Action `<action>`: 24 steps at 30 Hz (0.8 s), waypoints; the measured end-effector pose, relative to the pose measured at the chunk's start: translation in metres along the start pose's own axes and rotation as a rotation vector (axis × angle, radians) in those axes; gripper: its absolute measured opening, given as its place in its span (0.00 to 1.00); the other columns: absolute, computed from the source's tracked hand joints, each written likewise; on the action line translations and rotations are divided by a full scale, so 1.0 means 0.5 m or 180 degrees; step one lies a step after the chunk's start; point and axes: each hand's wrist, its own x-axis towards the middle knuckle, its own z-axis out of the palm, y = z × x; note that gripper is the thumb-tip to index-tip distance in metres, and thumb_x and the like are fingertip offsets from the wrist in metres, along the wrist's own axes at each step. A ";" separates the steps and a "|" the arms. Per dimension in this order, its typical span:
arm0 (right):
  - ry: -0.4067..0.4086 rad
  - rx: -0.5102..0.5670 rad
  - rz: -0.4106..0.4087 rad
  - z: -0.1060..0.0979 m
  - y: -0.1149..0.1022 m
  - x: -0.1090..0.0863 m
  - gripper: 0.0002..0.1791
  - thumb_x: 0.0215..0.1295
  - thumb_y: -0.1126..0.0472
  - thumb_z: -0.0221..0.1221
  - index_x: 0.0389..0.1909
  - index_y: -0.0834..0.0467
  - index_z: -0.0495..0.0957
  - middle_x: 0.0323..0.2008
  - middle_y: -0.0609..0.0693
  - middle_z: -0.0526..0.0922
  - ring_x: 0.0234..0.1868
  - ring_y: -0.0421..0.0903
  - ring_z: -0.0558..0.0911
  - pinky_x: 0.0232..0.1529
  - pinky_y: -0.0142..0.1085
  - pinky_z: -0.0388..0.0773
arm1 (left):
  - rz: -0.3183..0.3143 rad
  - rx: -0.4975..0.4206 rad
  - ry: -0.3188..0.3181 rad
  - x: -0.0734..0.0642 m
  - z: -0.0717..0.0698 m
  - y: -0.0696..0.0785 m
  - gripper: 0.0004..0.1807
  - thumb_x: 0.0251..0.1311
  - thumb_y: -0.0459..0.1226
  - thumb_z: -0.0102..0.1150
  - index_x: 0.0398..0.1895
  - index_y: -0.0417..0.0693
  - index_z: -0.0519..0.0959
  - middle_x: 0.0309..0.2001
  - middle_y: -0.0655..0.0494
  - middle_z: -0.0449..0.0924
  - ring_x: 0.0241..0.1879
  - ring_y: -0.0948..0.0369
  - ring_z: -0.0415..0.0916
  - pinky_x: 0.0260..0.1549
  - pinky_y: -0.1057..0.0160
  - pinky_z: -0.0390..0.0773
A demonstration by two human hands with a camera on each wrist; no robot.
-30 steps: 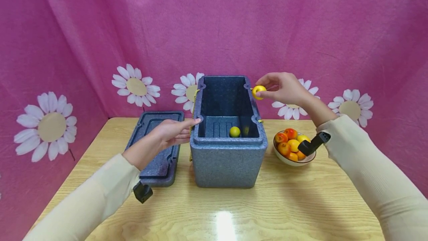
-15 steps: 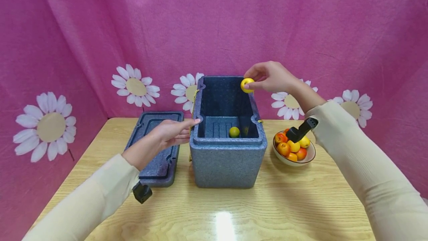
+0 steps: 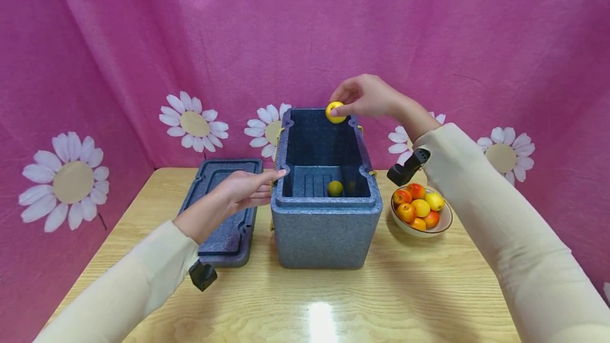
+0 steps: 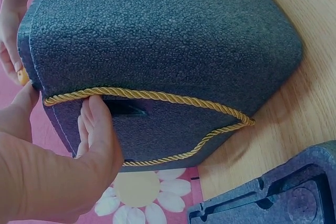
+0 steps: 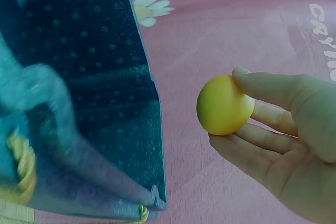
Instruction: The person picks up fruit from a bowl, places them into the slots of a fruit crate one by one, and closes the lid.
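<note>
Over the far right of the grey foam box, my right hand pinches a small yellow apple between thumb and fingers. The right wrist view shows the apple beside the box's rim. A round yellow-green fruit lies on the box floor, towards the near right. My left hand stays at the box's left side, its thumb straight on the rim and its fingers extended along the outer wall. In the left wrist view, those fingers touch the wall by the twisted yellow rope.
Right of the box stands a white bowl of red, orange and yellow fruit. The box's grey lid lies left of it, partly behind my left forearm. A pink flowered cloth hangs behind the wooden table.
My right hand has carried the apple leftward and up, from beside the right rim to above the box's far end. The left hand and the box have kept their places.
</note>
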 end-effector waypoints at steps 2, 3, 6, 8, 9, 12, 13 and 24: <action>-0.0037 0.0010 0.0022 0.001 -0.006 0.009 0.18 0.59 0.53 0.66 0.47 0.58 0.80 0.46 0.56 0.86 0.47 0.48 0.83 0.50 0.35 0.80 | 0.0001 0.0005 0.0005 -0.004 0.001 0.000 0.47 0.58 0.55 0.62 0.72 0.37 0.56 0.67 0.42 0.68 0.64 0.51 0.72 0.61 0.57 0.76; -0.0052 0.0014 0.0025 0.002 -0.009 0.014 0.18 0.60 0.54 0.65 0.47 0.59 0.80 0.46 0.56 0.85 0.48 0.48 0.83 0.52 0.37 0.80 | 0.0000 0.0016 0.0015 -0.006 0.002 0.000 0.47 0.58 0.55 0.62 0.72 0.36 0.56 0.68 0.42 0.67 0.64 0.51 0.72 0.61 0.57 0.76; -0.0072 -0.0007 0.0003 0.008 -0.017 0.028 0.18 0.60 0.54 0.65 0.47 0.59 0.80 0.47 0.56 0.85 0.49 0.49 0.83 0.55 0.41 0.80 | 0.0001 0.0048 0.0055 -0.010 0.006 0.000 0.48 0.57 0.55 0.63 0.72 0.36 0.56 0.67 0.42 0.68 0.65 0.51 0.71 0.62 0.57 0.75; -0.0074 -0.0023 -0.0027 0.012 -0.022 0.038 0.18 0.60 0.54 0.65 0.48 0.59 0.80 0.47 0.57 0.85 0.49 0.49 0.83 0.55 0.41 0.80 | 0.0007 0.0089 0.0092 -0.012 0.007 0.000 0.49 0.56 0.56 0.63 0.71 0.36 0.56 0.67 0.43 0.68 0.64 0.51 0.72 0.61 0.57 0.75; -0.0062 -0.0021 -0.0038 0.014 -0.025 0.042 0.18 0.60 0.54 0.65 0.48 0.59 0.80 0.48 0.57 0.85 0.50 0.49 0.83 0.55 0.41 0.80 | 0.0012 0.0102 0.0106 -0.012 0.008 0.000 0.49 0.56 0.56 0.63 0.71 0.36 0.57 0.67 0.42 0.69 0.64 0.51 0.72 0.61 0.57 0.75; 0.0003 0.0037 -0.0038 0.022 -0.033 0.055 0.19 0.61 0.53 0.65 0.49 0.60 0.79 0.49 0.58 0.84 0.50 0.51 0.82 0.56 0.42 0.80 | 0.0026 0.0142 0.0135 -0.015 0.009 0.000 0.49 0.56 0.57 0.63 0.71 0.36 0.58 0.66 0.43 0.70 0.63 0.52 0.73 0.61 0.57 0.76; 0.0028 0.0057 -0.0042 0.024 -0.034 0.059 0.20 0.61 0.53 0.64 0.49 0.61 0.79 0.49 0.58 0.84 0.50 0.51 0.82 0.56 0.42 0.80 | 0.0029 0.0157 0.0134 -0.016 0.009 0.000 0.49 0.56 0.58 0.63 0.71 0.36 0.58 0.66 0.43 0.70 0.63 0.52 0.73 0.61 0.57 0.76; 0.0183 0.0317 0.0126 0.058 -0.020 0.088 0.20 0.61 0.53 0.64 0.49 0.61 0.79 0.50 0.59 0.84 0.52 0.51 0.83 0.56 0.41 0.80 | 0.0004 0.0122 0.0084 -0.027 0.022 0.002 0.50 0.55 0.57 0.63 0.71 0.36 0.58 0.67 0.43 0.69 0.64 0.51 0.72 0.61 0.57 0.75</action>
